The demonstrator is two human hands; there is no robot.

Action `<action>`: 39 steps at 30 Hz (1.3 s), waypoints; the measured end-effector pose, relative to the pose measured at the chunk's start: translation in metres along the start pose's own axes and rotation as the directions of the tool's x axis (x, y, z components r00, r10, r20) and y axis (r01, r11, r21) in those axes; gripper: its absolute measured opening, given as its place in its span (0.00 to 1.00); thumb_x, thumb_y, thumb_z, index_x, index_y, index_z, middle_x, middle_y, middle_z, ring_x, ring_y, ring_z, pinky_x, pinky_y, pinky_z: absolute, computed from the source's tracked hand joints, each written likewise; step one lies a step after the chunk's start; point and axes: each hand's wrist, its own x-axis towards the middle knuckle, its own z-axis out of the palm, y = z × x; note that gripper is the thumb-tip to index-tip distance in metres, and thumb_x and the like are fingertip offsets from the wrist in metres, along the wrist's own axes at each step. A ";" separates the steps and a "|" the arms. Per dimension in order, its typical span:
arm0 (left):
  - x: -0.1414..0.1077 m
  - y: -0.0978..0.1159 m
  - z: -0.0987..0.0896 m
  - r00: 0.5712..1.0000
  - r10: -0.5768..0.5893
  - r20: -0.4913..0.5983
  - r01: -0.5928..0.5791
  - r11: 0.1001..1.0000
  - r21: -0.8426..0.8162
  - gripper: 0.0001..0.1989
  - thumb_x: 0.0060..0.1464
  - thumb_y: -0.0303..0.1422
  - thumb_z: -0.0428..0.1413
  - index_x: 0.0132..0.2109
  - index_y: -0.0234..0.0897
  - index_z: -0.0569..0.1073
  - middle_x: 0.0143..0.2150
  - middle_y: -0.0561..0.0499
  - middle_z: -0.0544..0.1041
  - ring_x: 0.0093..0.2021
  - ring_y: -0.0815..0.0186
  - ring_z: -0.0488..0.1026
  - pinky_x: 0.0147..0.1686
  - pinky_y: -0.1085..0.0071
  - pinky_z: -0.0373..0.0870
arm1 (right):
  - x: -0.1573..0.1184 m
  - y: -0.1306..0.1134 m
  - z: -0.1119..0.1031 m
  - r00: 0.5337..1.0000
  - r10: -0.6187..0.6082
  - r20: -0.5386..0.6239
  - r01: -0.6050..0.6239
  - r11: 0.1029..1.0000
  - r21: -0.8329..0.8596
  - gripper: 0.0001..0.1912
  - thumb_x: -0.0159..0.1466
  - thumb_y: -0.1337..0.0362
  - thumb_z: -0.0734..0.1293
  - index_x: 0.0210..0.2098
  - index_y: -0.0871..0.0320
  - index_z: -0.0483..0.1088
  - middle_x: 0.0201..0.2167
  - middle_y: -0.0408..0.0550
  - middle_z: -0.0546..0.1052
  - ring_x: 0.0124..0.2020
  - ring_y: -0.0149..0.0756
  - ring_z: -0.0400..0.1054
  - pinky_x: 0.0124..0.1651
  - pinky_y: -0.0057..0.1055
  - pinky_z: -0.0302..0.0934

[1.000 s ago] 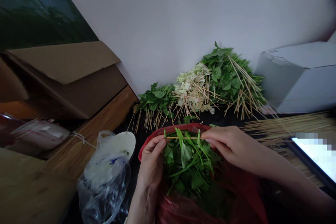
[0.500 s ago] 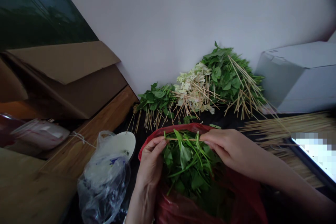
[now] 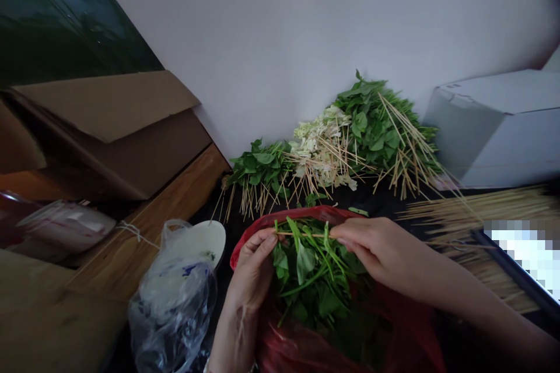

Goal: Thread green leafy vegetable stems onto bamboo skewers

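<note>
A thin wooden skewer (image 3: 304, 235) runs level between my hands, with green leafy stems (image 3: 301, 250) across it. My left hand (image 3: 258, 256) pinches the stick's left end, where a bit of green stem shows at the fingertips. At the other end, my right hand (image 3: 371, 245) grips the stick between thumb and fingers. Both hands are over a red plastic bag (image 3: 297, 344) full of loose green leaves (image 3: 328, 300).
Skewered greens (image 3: 262, 163), pale leaves (image 3: 321, 140) and a taller green pile (image 3: 376, 116) lie against the wall. Bare skewers (image 3: 476, 210) and a lit screen (image 3: 525, 256) are right; a clear bag (image 3: 170, 309), white bowl (image 3: 210, 239) and cardboard box (image 3: 109, 105) are left.
My right hand has shifted slightly left along the skewer, toward my left hand. The stems on it have moved a little left as well.
</note>
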 end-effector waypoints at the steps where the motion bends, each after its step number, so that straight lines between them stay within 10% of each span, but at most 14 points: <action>1: -0.001 0.001 -0.001 1.000 -0.009 0.012 0.009 1.000 0.003 0.14 0.40 0.36 0.75 0.34 0.36 0.82 0.33 0.49 0.84 0.33 0.67 0.79 0.37 0.73 0.76 | 0.000 0.000 -0.001 1.000 -0.001 0.004 0.001 1.000 0.008 0.17 0.67 0.74 0.57 0.38 0.55 0.76 0.32 0.46 0.79 0.34 0.35 0.73 0.39 0.31 0.63; 30: -0.001 -0.003 0.005 0.999 0.043 -0.021 -0.041 0.996 0.083 0.15 0.34 0.34 0.77 0.30 0.37 0.83 0.34 0.50 0.83 0.35 0.66 0.78 0.39 0.71 0.73 | 0.003 0.000 0.008 0.998 0.015 0.055 -0.019 0.997 0.071 0.17 0.68 0.75 0.56 0.39 0.57 0.75 0.33 0.46 0.78 0.35 0.35 0.70 0.41 0.34 0.61; 39: -0.004 -0.002 0.002 0.990 0.067 0.120 -0.079 0.992 0.102 0.18 0.40 0.41 0.75 0.38 0.38 0.84 0.42 0.45 0.85 0.44 0.57 0.79 0.47 0.66 0.73 | 0.005 0.008 0.005 1.000 -0.016 -0.001 0.016 0.995 0.102 0.15 0.71 0.71 0.57 0.40 0.56 0.76 0.36 0.45 0.80 0.37 0.34 0.72 0.42 0.33 0.61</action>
